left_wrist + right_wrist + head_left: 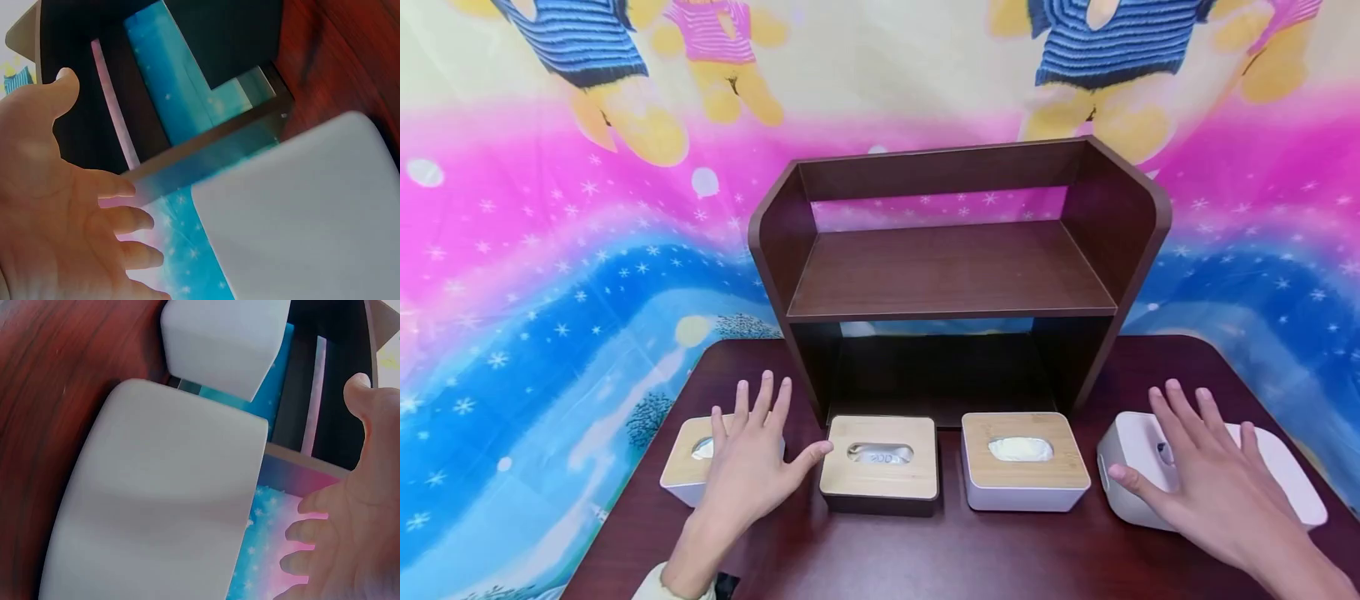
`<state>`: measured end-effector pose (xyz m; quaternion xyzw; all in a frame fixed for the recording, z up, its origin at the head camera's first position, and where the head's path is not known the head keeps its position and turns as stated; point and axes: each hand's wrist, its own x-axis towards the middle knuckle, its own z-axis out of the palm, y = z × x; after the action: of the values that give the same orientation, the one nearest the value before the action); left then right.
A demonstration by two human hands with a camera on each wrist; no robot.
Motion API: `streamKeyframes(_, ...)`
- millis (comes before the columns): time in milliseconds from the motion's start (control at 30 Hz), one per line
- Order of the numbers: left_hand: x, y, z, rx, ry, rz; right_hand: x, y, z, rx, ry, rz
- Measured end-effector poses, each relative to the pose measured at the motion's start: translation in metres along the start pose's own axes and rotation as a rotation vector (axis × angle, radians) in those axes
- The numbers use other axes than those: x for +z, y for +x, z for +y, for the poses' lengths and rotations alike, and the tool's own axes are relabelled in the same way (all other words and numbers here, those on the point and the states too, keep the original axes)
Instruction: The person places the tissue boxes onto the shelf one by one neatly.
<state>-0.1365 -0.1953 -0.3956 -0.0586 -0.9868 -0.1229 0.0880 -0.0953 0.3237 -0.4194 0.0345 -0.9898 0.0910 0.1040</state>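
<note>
In the head view my left hand (752, 471) hovers with spread fingers over a tissue box (683, 457) with a wooden lid and white base, covering its right part. On the right, my right hand (1221, 492), fingers also spread, overlaps a larger all-white tissue box (1131, 450). Between the hands stand a wooden-lidded tissue box with a dark base (880, 482) and another with a white base (1026, 479). Both palms hold nothing. The left wrist view has a white box side (300, 219) beside the hand; the right wrist view likewise shows the white box (162, 487).
A dark brown two-tier shelf (955, 267) stands at the back of the dark red wooden table (880, 558), behind the row of boxes. A colourful cartoon-print cloth (550, 275) hangs behind the table.
</note>
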Motion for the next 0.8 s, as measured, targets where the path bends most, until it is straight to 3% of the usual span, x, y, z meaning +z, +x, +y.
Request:
streamKeyframes(300, 0.015, -0.001, 0.019, 0.058, -0.042, 0.025, 0.002, 0.000, -0.013, -0.018, 0.030, -0.028)
streamKeyframes(667, 0.025, 0.000, 0.047, 0.119, -0.053, 0.006, 0.003, 0.001, -0.030, -0.055, 0.088, -0.078)
streamKeyframes(800, 0.029, 0.000, 0.058, 0.135, -0.101, -0.005, 0.002, -0.001, -0.038, -0.085, 0.097, -0.047)
